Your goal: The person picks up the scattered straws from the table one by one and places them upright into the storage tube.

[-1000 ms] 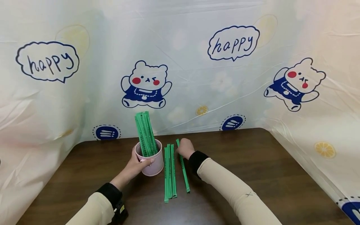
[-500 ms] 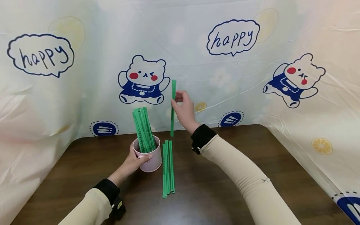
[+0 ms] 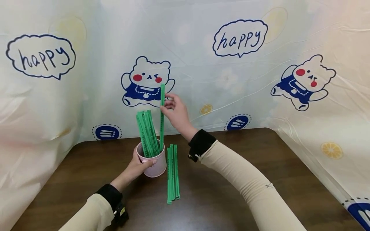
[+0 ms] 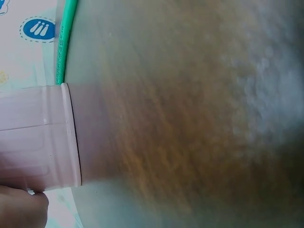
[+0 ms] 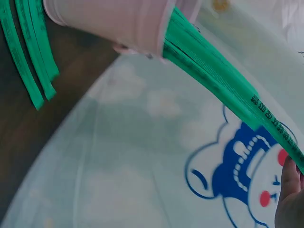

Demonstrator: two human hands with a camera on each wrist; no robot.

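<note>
My left hand [image 3: 134, 168] grips a pink cup [image 3: 155, 168] standing upright on the table, its thumb along the near side. A bunch of green wrapped straws [image 3: 147, 134] leans leftward inside it. Between thumb and fingers, my right hand [image 3: 177, 115] pinches one more green wrapped straw [image 3: 162, 128] near its upper part. That straw stands nearly vertical, its lower end inside the cup's right rim. In the right wrist view, printed characters show on the wrapper, and the right hand [image 5: 290, 199] appears at the edge. The left wrist view hides most of the left fingers.
Several green wrapped straws [image 3: 172, 173] lie side by side on the brown table [image 3: 225, 186], just right of the cup. Behind the table hangs a pale curtain [image 3: 196, 73] printed with bears and lettering.
My right hand has lifted a straw from the table beside the others, then carried it left to the cup, where its lower end is now inside the rim. The left hand keeps its grip.
</note>
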